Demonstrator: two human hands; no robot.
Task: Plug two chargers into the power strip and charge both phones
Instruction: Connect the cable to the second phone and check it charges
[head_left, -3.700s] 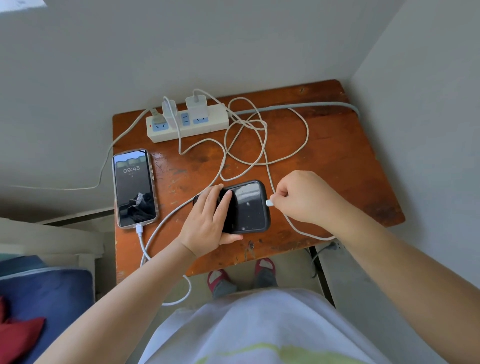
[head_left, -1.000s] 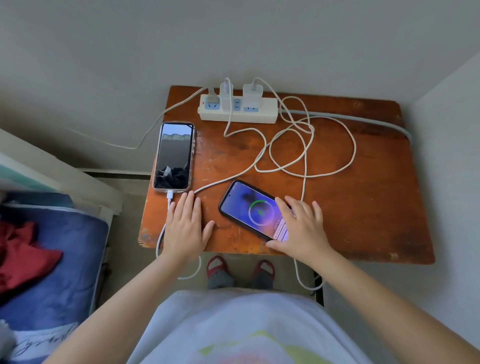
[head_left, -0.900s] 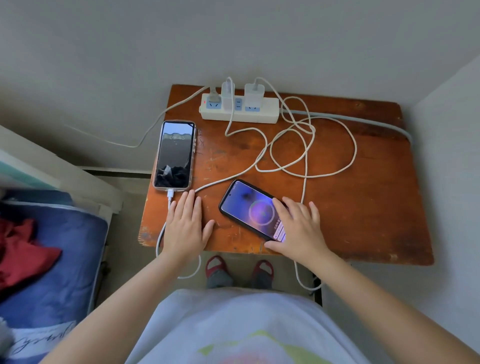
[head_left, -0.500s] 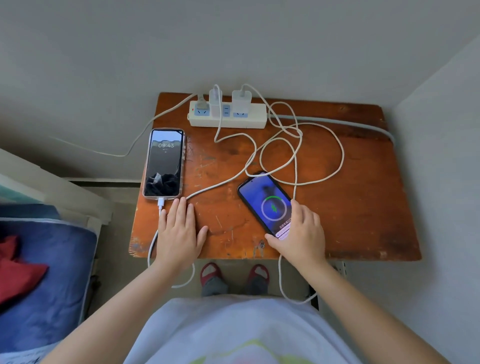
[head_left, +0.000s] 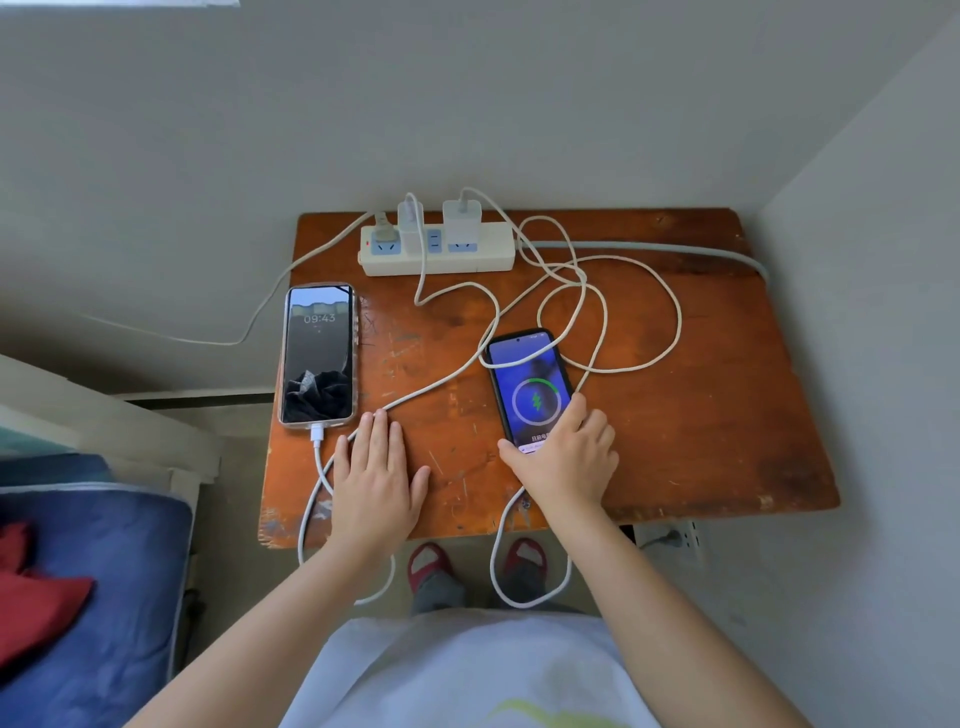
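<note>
A white power strip (head_left: 467, 260) lies at the back of the wooden table (head_left: 701, 415). Two white chargers (head_left: 410, 226) (head_left: 461, 221) stand plugged into it. A light-cased phone (head_left: 318, 356) lies at the left with a cable in its bottom port and shows 09:43. A dark phone (head_left: 527, 387) lies in the middle with a green charging ring on its screen. My right hand (head_left: 563, 457) rests over its lower end, thumb and fingers at its sides. My left hand (head_left: 376, 475) lies flat on the table, fingers apart, over a white cable (head_left: 447, 376).
Loose white cable loops (head_left: 623, 332) cover the table's right middle. A grey cord (head_left: 649, 248) runs right from the strip. Walls close in behind and to the right. A bed with a blue cover (head_left: 88, 571) is at the left. A wall outlet (head_left: 670, 538) sits under the table's right edge.
My right hand has turned the dark phone from slanted to nearly parallel with the other phone. The charging ring is lit on its screen. My left hand stays flat on the table.
</note>
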